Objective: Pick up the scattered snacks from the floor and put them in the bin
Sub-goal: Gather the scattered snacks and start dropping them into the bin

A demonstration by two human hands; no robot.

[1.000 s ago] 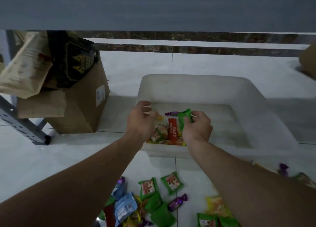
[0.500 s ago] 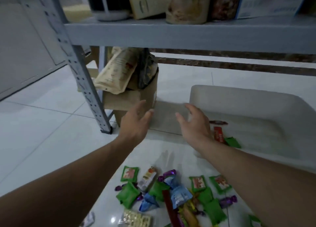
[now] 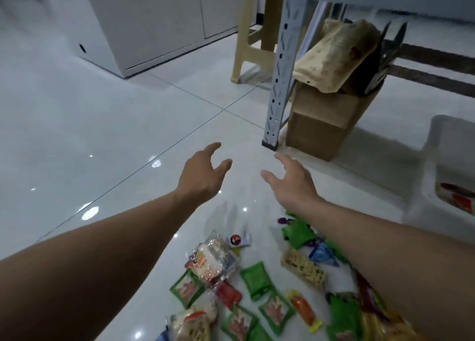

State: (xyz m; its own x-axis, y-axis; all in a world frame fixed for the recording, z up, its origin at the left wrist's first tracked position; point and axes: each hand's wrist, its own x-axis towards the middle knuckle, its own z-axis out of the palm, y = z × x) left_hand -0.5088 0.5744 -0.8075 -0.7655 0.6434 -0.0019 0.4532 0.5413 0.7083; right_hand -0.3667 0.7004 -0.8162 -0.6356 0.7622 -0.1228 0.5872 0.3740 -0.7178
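Hovering above the glossy white tiled floor [image 3: 102, 135], the left hand [image 3: 203, 172] and the right hand [image 3: 293, 183] are held side by side and apart. Both are empty, with the fingers spread and only loosely bent. The scattered snacks [image 3: 257, 289] are spread over the floor nearer the person than both hands, under and between the two forearms, and none is touched. Among them, a clear packet of pale crackers [image 3: 210, 259] is seen below the left wrist, with a small red packet [image 3: 228, 294] just beside it and flat green square packets [image 3: 255, 280] around it. A plain green pouch [image 3: 298, 234] and a purple wrapped sweet [image 3: 284, 220] are found closest to the right wrist, and a blue packet [image 3: 322, 254] and an orange wrapped stick [image 3: 303, 310] lie nearer the person. The translucent white plastic bin [image 3: 437, 140] is placed on the floor to the right of the right hand, well apart from it and cut off by the frame edge; red and orange wrappers [image 3: 456, 196] can be made out inside it. Beyond the hands, a grey perforated metal shelf post [image 3: 280, 65] is planted on the floor, with a brown cardboard box [image 3: 321, 124] just beside it and a tan paper bag [image 3: 331, 55] resting on the box. A beige plastic stool [image 3: 253, 32] and a white cabinet [image 3: 144, 19] are seen further back.
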